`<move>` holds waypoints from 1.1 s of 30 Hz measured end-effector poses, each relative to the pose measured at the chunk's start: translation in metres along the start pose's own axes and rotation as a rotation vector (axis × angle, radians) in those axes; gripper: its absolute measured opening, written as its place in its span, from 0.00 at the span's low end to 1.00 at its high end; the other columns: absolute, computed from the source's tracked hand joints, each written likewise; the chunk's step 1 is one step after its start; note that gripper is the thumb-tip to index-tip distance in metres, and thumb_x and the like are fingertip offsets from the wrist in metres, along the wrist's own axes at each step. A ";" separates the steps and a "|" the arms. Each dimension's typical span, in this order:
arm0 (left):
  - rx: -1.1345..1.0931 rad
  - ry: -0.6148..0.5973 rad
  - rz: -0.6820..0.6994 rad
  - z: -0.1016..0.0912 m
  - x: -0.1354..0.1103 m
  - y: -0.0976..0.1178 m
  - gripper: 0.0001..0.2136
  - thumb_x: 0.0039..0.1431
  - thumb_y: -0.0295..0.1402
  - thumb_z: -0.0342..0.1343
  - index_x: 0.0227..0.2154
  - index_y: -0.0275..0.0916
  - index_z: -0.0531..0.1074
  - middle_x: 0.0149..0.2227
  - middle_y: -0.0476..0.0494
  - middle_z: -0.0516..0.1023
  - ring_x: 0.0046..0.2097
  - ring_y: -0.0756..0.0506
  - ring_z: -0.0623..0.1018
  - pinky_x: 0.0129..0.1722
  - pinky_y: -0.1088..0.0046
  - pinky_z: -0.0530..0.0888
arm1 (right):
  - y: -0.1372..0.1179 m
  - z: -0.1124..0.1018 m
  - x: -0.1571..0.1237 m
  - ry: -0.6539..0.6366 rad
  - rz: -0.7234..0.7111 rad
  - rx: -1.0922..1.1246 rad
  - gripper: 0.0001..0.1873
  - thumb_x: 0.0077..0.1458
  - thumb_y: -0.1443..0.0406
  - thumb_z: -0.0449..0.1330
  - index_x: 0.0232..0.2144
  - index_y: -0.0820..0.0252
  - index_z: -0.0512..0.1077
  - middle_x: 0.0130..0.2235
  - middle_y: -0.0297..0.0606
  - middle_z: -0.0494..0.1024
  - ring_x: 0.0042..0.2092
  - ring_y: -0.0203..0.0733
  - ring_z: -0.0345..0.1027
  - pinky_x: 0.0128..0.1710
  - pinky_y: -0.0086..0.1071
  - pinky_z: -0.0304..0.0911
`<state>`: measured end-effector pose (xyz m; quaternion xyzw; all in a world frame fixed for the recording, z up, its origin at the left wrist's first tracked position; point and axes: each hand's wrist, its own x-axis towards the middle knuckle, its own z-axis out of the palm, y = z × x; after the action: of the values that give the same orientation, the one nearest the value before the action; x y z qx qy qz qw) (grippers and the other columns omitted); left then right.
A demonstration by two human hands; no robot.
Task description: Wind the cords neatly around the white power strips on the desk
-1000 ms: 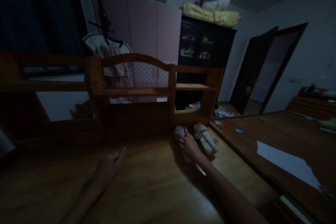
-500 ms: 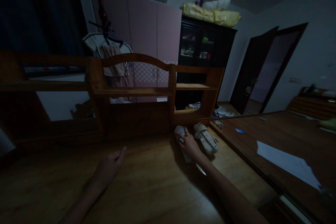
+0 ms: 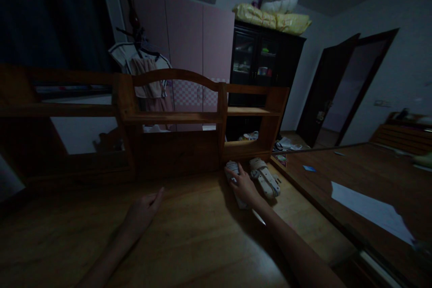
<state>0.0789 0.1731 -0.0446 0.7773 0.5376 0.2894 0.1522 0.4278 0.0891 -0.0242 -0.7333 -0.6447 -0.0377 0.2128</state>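
My right hand (image 3: 245, 186) lies over a long pale bar (image 3: 241, 201) near the shelf base. Its fingers are bent over the far end, where white cord-like stripes show; the thumb is hidden. Just right of it lies a cream power strip (image 3: 269, 184) with a cord wound round it, apart from the hand. My left hand (image 3: 141, 211) is held over the desk top on the left, its fingers curled in, one digit pointing to the upper right. Nothing shows in it.
A wooden shelf unit (image 3: 175, 119) stands along the back of the light wooden desk (image 3: 195, 243). To the right, beyond a raised edge, a brown surface holds a white paper sheet (image 3: 369, 209) and a small blue card (image 3: 309, 168). A pink wardrobe (image 3: 184, 36) stands behind.
Both hands and the pale bar have stayed almost where they were. The whole view has shifted very slightly.
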 end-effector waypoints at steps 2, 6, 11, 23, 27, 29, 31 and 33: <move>-0.003 -0.009 0.001 0.000 0.000 -0.001 0.25 0.61 0.51 0.39 0.19 0.38 0.67 0.19 0.49 0.67 0.25 0.48 0.68 0.28 0.75 0.60 | 0.000 0.000 0.000 -0.001 0.001 0.000 0.29 0.59 0.65 0.56 0.61 0.42 0.57 0.67 0.39 0.41 0.58 0.51 0.57 0.55 0.38 0.54; -0.014 -0.015 -0.004 0.001 0.001 -0.002 0.25 0.61 0.51 0.40 0.20 0.37 0.69 0.21 0.48 0.69 0.26 0.48 0.70 0.29 0.75 0.60 | 0.000 -0.001 0.000 -0.004 -0.003 -0.006 0.28 0.60 0.63 0.56 0.61 0.42 0.57 0.68 0.39 0.40 0.59 0.52 0.56 0.55 0.39 0.54; -0.014 -0.008 0.005 0.003 0.001 -0.004 0.26 0.61 0.51 0.40 0.21 0.37 0.70 0.22 0.48 0.71 0.27 0.47 0.71 0.30 0.75 0.60 | 0.000 0.000 0.000 -0.002 -0.005 -0.007 0.28 0.60 0.63 0.55 0.61 0.42 0.57 0.67 0.40 0.41 0.60 0.52 0.55 0.55 0.39 0.54; -0.005 -0.003 0.003 0.001 0.000 -0.001 0.25 0.61 0.50 0.40 0.20 0.37 0.68 0.20 0.49 0.68 0.25 0.48 0.69 0.28 0.74 0.59 | 0.000 0.000 0.000 -0.014 0.009 0.000 0.28 0.60 0.63 0.55 0.61 0.42 0.57 0.68 0.38 0.40 0.60 0.52 0.55 0.56 0.40 0.54; -0.007 0.008 -0.008 0.002 0.001 -0.002 0.25 0.61 0.51 0.40 0.19 0.37 0.66 0.20 0.49 0.68 0.25 0.49 0.68 0.28 0.75 0.58 | 0.002 0.001 0.001 -0.026 0.013 0.006 0.29 0.59 0.64 0.57 0.61 0.42 0.57 0.68 0.40 0.40 0.60 0.53 0.55 0.54 0.39 0.56; -0.015 0.015 -0.006 0.003 0.002 -0.003 0.25 0.60 0.51 0.40 0.18 0.37 0.66 0.19 0.50 0.67 0.25 0.49 0.67 0.28 0.75 0.58 | 0.004 0.003 0.002 -0.022 0.004 0.011 0.30 0.58 0.64 0.58 0.61 0.42 0.57 0.67 0.40 0.40 0.60 0.53 0.55 0.55 0.39 0.55; -0.019 0.026 -0.001 0.004 0.003 -0.004 0.25 0.61 0.50 0.39 0.18 0.38 0.65 0.19 0.50 0.65 0.25 0.49 0.66 0.28 0.75 0.58 | 0.006 0.005 0.002 0.001 -0.004 0.026 0.31 0.57 0.64 0.58 0.61 0.42 0.57 0.67 0.40 0.41 0.60 0.52 0.56 0.55 0.39 0.55; -0.014 0.032 -0.002 0.004 0.004 -0.004 0.25 0.61 0.50 0.39 0.17 0.38 0.64 0.19 0.50 0.64 0.24 0.49 0.66 0.28 0.74 0.57 | 0.007 0.007 0.002 0.033 -0.020 0.050 0.32 0.56 0.65 0.58 0.61 0.42 0.56 0.67 0.40 0.42 0.60 0.51 0.55 0.55 0.39 0.56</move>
<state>0.0794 0.1790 -0.0489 0.7710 0.5385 0.3056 0.1492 0.4332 0.0928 -0.0316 -0.7205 -0.6491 -0.0360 0.2415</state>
